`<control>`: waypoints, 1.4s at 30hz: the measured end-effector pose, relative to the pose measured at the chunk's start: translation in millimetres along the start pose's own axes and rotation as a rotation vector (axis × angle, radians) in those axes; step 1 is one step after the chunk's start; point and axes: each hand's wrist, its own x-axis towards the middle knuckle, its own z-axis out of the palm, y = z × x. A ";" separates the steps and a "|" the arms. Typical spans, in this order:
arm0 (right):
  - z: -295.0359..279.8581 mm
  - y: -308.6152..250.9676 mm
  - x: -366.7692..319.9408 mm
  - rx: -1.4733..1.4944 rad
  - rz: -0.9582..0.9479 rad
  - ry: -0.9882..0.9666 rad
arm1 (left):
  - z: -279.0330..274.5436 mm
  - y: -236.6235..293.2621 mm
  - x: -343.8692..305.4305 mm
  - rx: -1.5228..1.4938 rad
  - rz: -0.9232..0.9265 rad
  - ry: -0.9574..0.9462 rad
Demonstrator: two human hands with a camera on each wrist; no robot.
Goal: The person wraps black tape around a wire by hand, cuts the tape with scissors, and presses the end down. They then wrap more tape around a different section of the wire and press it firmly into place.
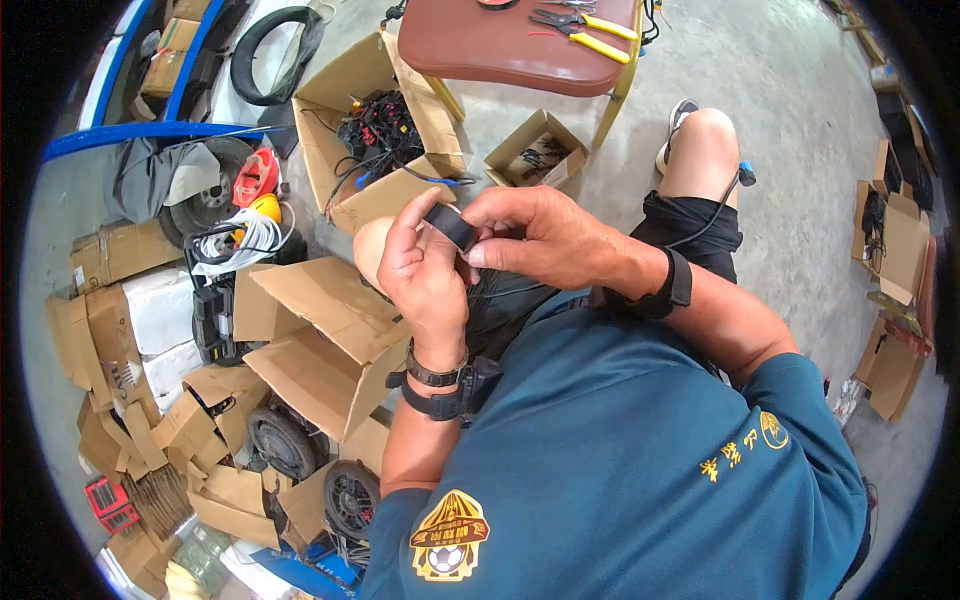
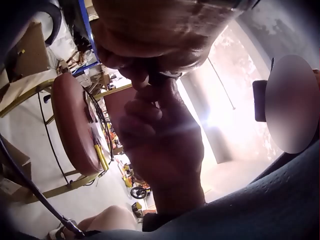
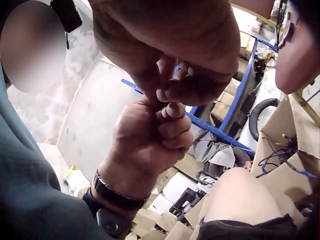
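A roll of black tape [image 1: 450, 228] is held in my left hand [image 1: 425, 280], in front of the body and above the lap. The left fingers are curled around it. My right hand [image 1: 555, 240] meets the roll from the other side, its thumb and forefinger pinching at the roll's edge. Both hands come together in the right wrist view too, the right hand [image 3: 175, 35] above and the left hand [image 3: 145, 132] below; there the fingers mostly hide the tape. A thin black cable [image 1: 712, 215] with a blue end crosses the right thigh.
Ahead is a brown padded stool [image 1: 500, 50] bearing yellow-handled pliers [image 1: 590, 38]. An open carton [image 1: 330, 110] of tangled wires and a small carton [image 1: 540, 150] stand on the floor before it. More open cartons [image 1: 320, 330], wheels [image 1: 285, 440] and a white cable bundle [image 1: 245, 240] crowd the left.
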 end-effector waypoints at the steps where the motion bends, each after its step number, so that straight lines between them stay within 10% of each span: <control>1: 0.4 2.2 0.0 0.031 0.007 0.001 | 1.9 -1.2 2.4 -0.071 -0.037 -0.005; 8: -4.5 -2.7 -1.1 0.039 0.021 -0.005 | -5.5 -12.9 7.0 -0.118 -0.193 -0.100; 14: -9.0 -6.8 -2.6 -0.107 0.035 0.011 | -8.9 -14.1 8.3 0.100 0.143 -0.058; 26: -10.6 7.7 -3.4 -0.107 0.009 0.057 | -1.1 -10.3 10.1 -0.179 -0.333 -0.059; 32: -12.3 5.0 -6.4 -0.084 0.105 0.002 | -8.7 -19.6 8.3 0.312 0.274 -0.069; 42: -13.8 -9.8 -8.2 -0.168 0.121 -0.039 | -5.8 -17.5 3.8 0.174 0.145 -0.041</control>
